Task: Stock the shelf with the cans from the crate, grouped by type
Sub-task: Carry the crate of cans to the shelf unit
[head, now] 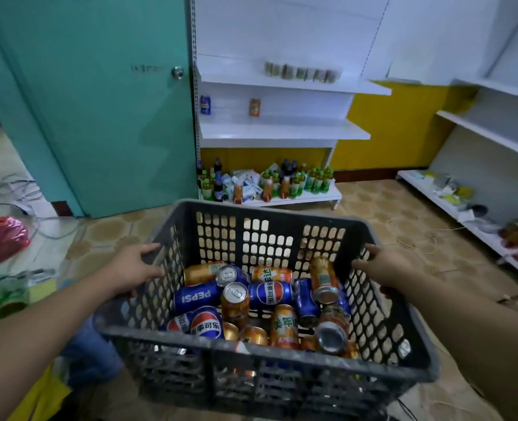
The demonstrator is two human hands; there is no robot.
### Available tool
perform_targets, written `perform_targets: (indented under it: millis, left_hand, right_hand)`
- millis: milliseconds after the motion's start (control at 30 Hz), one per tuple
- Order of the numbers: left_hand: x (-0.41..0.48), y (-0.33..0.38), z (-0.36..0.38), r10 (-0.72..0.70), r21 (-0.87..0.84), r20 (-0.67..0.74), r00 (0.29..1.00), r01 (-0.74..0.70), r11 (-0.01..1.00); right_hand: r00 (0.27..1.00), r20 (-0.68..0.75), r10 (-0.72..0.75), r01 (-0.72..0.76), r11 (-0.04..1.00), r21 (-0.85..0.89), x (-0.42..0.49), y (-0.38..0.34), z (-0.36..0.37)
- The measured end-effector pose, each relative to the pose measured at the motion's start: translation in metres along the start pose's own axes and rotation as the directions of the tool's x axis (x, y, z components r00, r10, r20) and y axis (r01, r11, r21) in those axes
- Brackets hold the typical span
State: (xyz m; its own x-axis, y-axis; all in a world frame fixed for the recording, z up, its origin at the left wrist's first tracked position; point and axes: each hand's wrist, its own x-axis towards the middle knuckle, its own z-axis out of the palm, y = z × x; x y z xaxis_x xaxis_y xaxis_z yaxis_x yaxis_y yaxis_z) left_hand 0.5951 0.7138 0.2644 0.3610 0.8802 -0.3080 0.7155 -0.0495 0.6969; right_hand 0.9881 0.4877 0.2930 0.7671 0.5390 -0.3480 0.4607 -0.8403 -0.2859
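Note:
A dark grey plastic crate (269, 350) is held up in front of me, above the floor. My left hand (131, 265) grips its left rim and my right hand (379, 268) grips its right rim. Inside lie several blue Pepsi cans (195, 296) and several orange soda cans (283, 326), jumbled together, most on their sides. Ahead stands a white shelf unit (282, 132). On its middle shelf one blue Pepsi can (205, 104) stands at the left and one orange can (254, 107) stands further right.
A row of small cans (303, 71) sits on the upper shelf. Bottles and packets (266, 182) crowd the bottom shelf. A teal door (99, 101) stands left, a red bag (1, 238) and cables lie on the floor, and another white shelving unit (488, 132) runs along the right.

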Motion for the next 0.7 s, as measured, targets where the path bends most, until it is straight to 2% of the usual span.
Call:
perform_targets:
  millis: [333, 500, 700]
  left_hand:
    - [0.164, 0.078, 0.028, 0.000, 0.018, 0.030, 1.000, -0.001, 1.000]
    - [0.250, 0.123, 0.026, 0.056, 0.044, 0.059, 0.997, -0.058, 0.997]
    - [0.365, 0.174, 0.028, 0.121, 0.084, 0.163, 0.979, -0.136, 0.987]
  right_hand:
    - [0.998, 0.004, 0.067, -0.067, 0.995, 0.070, 0.140, -0.026, -0.040]
    - [0.992, -0.035, 0.123, -0.118, 0.987, 0.113, 0.204, -0.053, -0.057]
    - [0.970, -0.058, 0.238, -0.227, 0.962, 0.153, 0.280, -0.079, -0.065]
